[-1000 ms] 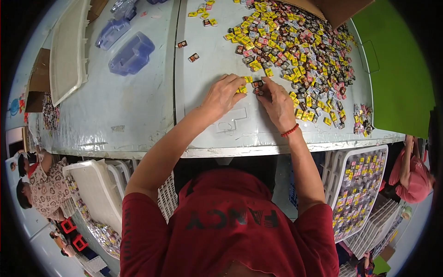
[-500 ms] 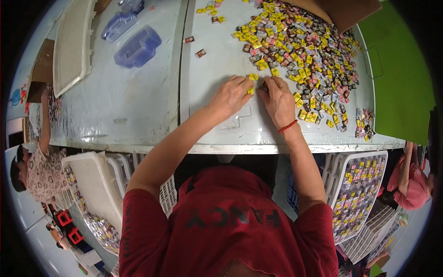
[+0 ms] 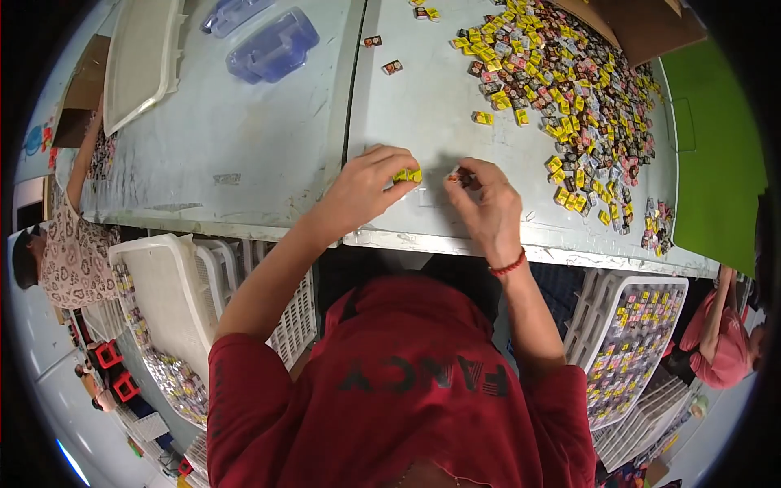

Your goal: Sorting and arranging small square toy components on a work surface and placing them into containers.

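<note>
My left hand point(image 3: 364, 184) is closed, its fingertips pinching small yellow packets point(image 3: 408, 175) above the near part of the white table point(image 3: 415, 102). Opposite it, my right hand point(image 3: 490, 205), with a red bead bracelet at the wrist, grips small dark brown packets point(image 3: 460, 177) between thumb and fingers. A short gap separates what the two hands hold. Beyond my right hand spreads a large loose pile of packets point(image 3: 561, 98) in yellow, brown, pink and grey. A yellow packet point(image 3: 483, 119) lies at the pile's near left edge.
Blue clear plastic trays point(image 3: 272, 47) and a white tray point(image 3: 142, 65) lie on the left. A cardboard box point(image 3: 667, 37) stands behind the pile. Crates flank me; the right one point(image 3: 634, 350) displays rows of packets. Co-workers are at left point(image 3: 77, 256) and right point(image 3: 720, 346).
Both hands have drawn back from the pile toward the table's near edge and moved farther apart, carrying packets. The whole view has shifted slightly.
</note>
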Tool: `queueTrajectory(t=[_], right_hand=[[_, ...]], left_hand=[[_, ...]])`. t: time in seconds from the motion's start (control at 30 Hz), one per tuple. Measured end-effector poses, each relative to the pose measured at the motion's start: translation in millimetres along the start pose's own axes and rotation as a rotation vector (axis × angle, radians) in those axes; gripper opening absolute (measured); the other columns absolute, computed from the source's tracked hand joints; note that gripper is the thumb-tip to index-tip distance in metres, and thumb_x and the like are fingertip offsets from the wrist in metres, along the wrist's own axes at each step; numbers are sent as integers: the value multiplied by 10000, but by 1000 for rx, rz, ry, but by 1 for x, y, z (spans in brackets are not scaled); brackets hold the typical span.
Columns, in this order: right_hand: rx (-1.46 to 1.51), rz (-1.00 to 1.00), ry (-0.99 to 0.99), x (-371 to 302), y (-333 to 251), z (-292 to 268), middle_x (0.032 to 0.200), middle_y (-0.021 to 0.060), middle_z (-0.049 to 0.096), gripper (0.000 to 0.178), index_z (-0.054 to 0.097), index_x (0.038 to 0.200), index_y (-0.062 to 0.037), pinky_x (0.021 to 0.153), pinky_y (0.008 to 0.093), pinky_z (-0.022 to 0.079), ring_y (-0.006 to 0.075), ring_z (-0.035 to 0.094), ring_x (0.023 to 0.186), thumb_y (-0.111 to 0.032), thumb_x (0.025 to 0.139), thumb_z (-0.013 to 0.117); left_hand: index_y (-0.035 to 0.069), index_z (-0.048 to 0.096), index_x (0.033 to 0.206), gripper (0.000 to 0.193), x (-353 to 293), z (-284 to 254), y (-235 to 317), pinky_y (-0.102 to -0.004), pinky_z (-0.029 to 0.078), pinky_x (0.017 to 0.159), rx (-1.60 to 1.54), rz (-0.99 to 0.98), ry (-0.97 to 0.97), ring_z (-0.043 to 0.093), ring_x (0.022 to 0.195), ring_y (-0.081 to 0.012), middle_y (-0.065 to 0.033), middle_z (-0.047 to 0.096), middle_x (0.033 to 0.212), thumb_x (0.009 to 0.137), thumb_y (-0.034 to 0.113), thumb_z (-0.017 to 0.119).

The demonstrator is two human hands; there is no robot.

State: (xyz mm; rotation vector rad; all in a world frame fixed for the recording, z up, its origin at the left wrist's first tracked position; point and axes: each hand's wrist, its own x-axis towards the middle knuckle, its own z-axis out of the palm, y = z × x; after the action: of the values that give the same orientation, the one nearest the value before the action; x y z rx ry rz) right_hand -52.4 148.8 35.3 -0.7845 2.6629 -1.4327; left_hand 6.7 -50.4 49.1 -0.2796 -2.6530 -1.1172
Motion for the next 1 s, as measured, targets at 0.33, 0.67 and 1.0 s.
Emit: queueTrajectory(t=[0.33,0.67,1.0], right_hand=[[-341,-51,116,0,-12,39,889,98,638,255,645,926,-47,774,383,442,283,591,839,-131,713,757],[-446,-178,278,-14,-9,49,978,90,618,292,634,992,-41,836,408,383,255,546,919,-194,762,728],[-417,2,-28,-46,-25,67,1426,293,311,740,313,1376,84,1075,600,167,449,238,1357,-411,887,567]], left_hand=[[-14,633,986,243,-16,29,-30,-350,488,856,-45,83,96,599,1012,-282,-114,638,1021,764,53,704],[-38,596,1073,345,-43,48,-13,-419,438,967,244,140,135,517,1173,-320,-143,563,1220,760,67,699],[-59,430,1308,626,-37,35,-17,-474,324,1073,264,115,-83,326,1336,-383,-179,381,1422,759,142,654]])
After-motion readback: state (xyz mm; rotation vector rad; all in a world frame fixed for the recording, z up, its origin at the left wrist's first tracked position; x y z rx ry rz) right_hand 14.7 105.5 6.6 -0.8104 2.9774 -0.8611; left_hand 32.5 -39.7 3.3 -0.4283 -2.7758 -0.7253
